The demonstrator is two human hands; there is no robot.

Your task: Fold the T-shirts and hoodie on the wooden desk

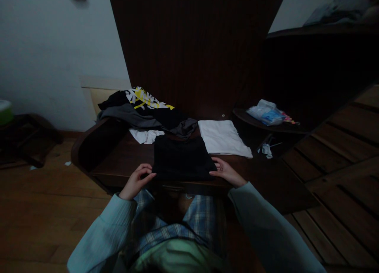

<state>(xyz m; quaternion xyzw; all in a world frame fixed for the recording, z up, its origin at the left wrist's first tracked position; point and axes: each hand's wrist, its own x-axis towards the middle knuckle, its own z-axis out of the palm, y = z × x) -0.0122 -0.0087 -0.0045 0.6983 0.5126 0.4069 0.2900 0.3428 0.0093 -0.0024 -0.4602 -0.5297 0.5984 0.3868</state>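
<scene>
A black garment (182,158), folded into a rough rectangle, lies at the front edge of the dark wooden desk (114,160). My left hand (139,180) pinches its near left corner between thumb and fingers. At the near right corner, my right hand (224,171) grips the cloth the same way. Just behind and to the right rests a folded white garment (223,136), close against the black one. Some crumpled white cloth (146,136) sits behind on the left, partly under a heap of dark clothes.
The heap of black and grey clothes (142,113), with a yellow and white print, spills over the desk's left side. On a small shelf (245,117) at right lies a plastic packet (266,113). A slatted wooden surface (340,166) stands further right.
</scene>
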